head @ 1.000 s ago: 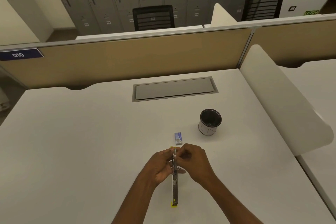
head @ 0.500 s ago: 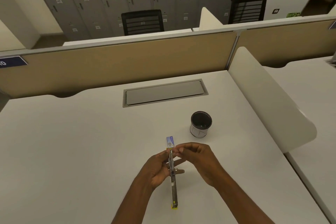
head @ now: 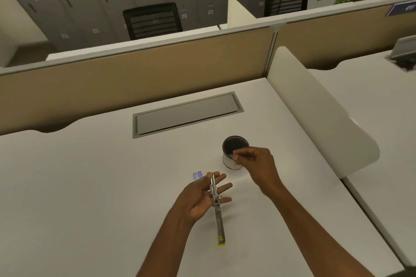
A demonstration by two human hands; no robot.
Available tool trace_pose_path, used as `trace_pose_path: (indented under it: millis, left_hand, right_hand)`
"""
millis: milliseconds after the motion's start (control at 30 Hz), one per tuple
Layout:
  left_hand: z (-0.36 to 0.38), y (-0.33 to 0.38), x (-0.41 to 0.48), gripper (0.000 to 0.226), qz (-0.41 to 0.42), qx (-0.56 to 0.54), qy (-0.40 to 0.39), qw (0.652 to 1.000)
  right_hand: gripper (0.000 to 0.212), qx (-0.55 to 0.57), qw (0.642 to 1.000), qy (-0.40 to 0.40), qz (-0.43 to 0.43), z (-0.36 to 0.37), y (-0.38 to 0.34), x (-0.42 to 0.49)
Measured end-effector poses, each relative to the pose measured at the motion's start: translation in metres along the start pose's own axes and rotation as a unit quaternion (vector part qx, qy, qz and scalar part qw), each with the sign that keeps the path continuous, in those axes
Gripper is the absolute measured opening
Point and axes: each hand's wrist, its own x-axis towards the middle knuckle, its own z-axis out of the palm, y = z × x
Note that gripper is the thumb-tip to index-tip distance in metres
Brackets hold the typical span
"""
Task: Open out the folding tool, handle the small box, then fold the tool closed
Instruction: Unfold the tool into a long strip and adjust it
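The folding tool [head: 219, 220] is a slim metal piece with yellow tips, opened out into one long line. My left hand [head: 198, 198] holds it near its hinge, fingers spread, one end pointing toward me and the other away. The small blue box [head: 197, 175] lies on the white desk [head: 90, 186] just past my left fingertips, which partly hide it. My right hand [head: 256, 162] hovers beside the black cup [head: 229, 141], fingers pinched together. I cannot see anything between them.
A grey cable hatch [head: 186, 113] is set into the desk behind the cup. A tan partition [head: 135, 78] closes the far edge. A white curved divider [head: 315, 114] runs along the right side, with another desk beyond it.
My right hand has let go of the tool's far end and moved right and away, up to the cup. The left hand's fingers have spread while still holding the tool.
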Motion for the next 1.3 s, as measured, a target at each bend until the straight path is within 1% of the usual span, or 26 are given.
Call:
trace_pose_path:
  millis: [67, 133, 200, 267, 333, 433, 467, 500, 533, 567, 600, 633, 667, 700, 733, 767, 833, 867, 933, 1033, 1100, 1133, 1167, 1200, 1233, 1300]
  left_hand:
    - [0.001, 0.002, 0.006, 0.028, -0.004, 0.001, 0.000, 1.000]
    - [0.001, 0.003, 0.013, 0.028, -0.009, 0.000, 0.003, 1.000]
    - [0.000, 0.004, 0.018, 0.028, -0.012, -0.001, 0.004, 1.000]
    - [-0.002, 0.004, 0.023, 0.028, -0.014, -0.004, 0.007, 1.000]
    - [-0.004, 0.005, 0.026, 0.027, -0.015, -0.005, 0.008, 1.000]
    - [-0.005, 0.005, 0.028, 0.027, -0.016, -0.006, 0.013, 1.000]
    - [-0.006, 0.005, 0.028, 0.027, -0.017, -0.007, 0.015, 1.000]
    - [-0.006, 0.004, 0.028, 0.026, -0.017, -0.008, 0.017, 1.000]
    - [-0.006, 0.004, 0.027, 0.026, -0.017, -0.009, 0.019, 1.000]
    - [-0.007, 0.004, 0.027, 0.027, -0.018, -0.010, 0.021, 1.000]
    - [-0.008, 0.004, 0.026, 0.027, -0.017, -0.012, 0.022, 1.000]
    - [-0.008, 0.004, 0.025, 0.027, -0.017, -0.013, 0.022, 1.000]
    - [-0.009, 0.004, 0.025, 0.027, -0.017, -0.015, 0.022, 0.999]
    - [-0.009, 0.003, 0.024, 0.027, -0.017, -0.017, 0.021, 0.999]
    - [-0.008, 0.003, 0.023, 0.027, -0.016, -0.020, 0.021, 0.999]
    - [-0.007, 0.003, 0.022, 0.028, -0.013, -0.024, 0.020, 0.999]
    - [-0.006, 0.003, 0.020, 0.028, -0.010, -0.028, 0.018, 0.999]
    - [-0.005, 0.004, 0.019, 0.028, -0.009, -0.029, 0.016, 0.999]
    - [-0.005, 0.004, 0.018, 0.029, -0.008, -0.032, 0.015, 0.999]
    - [-0.006, 0.004, 0.016, 0.030, -0.004, -0.045, 0.009, 0.999]
    - [-0.009, 0.003, 0.014, 0.029, 0.004, -0.062, 0.012, 0.998]
    - [-0.011, 0.002, 0.013, 0.028, 0.010, -0.072, 0.018, 0.997]
    - [-0.013, 0.002, 0.012, 0.027, 0.016, -0.079, 0.024, 0.996]
    - [-0.016, 0.002, 0.010, 0.026, 0.022, -0.082, 0.033, 0.996]
    - [-0.020, 0.003, 0.007, 0.025, 0.029, -0.080, 0.043, 0.995]
    - [-0.033, 0.006, 0.001, 0.025, 0.047, -0.069, 0.061, 0.995]
  right_hand:
    - [0.016, -0.082, 0.996, 0.016, -0.041, -0.002, 0.001, 0.018]
    - [0.015, -0.175, 0.982, 0.024, -0.067, -0.002, 0.001, 0.037]
    - [0.015, -0.245, 0.967, 0.005, -0.074, -0.001, 0.000, 0.050]
    - [0.019, -0.319, 0.944, -0.025, -0.078, 0.002, -0.001, 0.060]
    - [0.025, -0.390, 0.916, -0.078, -0.057, 0.009, -0.003, 0.075]
    - [0.044, -0.486, 0.856, -0.167, 0.051, 0.020, -0.016, 0.088]
    - [0.046, -0.506, 0.841, -0.180, 0.061, 0.021, -0.018, 0.087]
    - [0.039, -0.514, 0.838, -0.181, 0.037, 0.022, -0.020, 0.085]
    - [0.028, -0.510, 0.843, -0.170, 0.008, 0.023, -0.020, 0.082]
    - [0.023, -0.512, 0.843, -0.163, -0.012, 0.024, -0.019, 0.080]
    - [0.026, -0.523, 0.835, -0.170, -0.007, 0.026, -0.021, 0.079]
    - [0.033, -0.540, 0.819, -0.191, 0.024, 0.029, -0.024, 0.081]
    - [0.042, -0.547, 0.807, -0.210, 0.073, 0.033, -0.025, 0.086]
    - [0.046, -0.551, 0.792, -0.233, 0.120, 0.038, -0.030, 0.090]
    - [0.045, -0.552, 0.780, -0.254, 0.147, 0.041, -0.033, 0.092]
    - [0.039, -0.559, 0.766, -0.274, 0.160, 0.043, -0.034, 0.091]
    - [0.029, -0.596, 0.735, -0.282, 0.159, 0.045, -0.036, 0.092]
    - [0.031, -0.593, 0.738, -0.279, 0.162, 0.045, -0.038, 0.093]
    - [0.042, -0.573, 0.757, -0.275, 0.150, 0.044, -0.039, 0.094]
    - [0.046, -0.567, 0.784, -0.243, 0.062, 0.040, -0.034, 0.090]
    - [0.040, -0.567, 0.797, -0.209, -0.016, 0.035, -0.030, 0.083]
    - [0.029, -0.553, 0.810, -0.185, -0.051, 0.033, -0.029, 0.078]
    - [0.013, -0.539, 0.823, -0.160, -0.076, 0.032, -0.028, 0.075]
    - [0.004, -0.514, 0.842, -0.135, -0.096, 0.031, -0.029, 0.069]
    - [0.012, -0.481, 0.862, -0.106, -0.120, 0.033, -0.029, 0.065]
    - [0.016, -0.391, 0.903, -0.070, -0.163, 0.038, -0.030, 0.051]
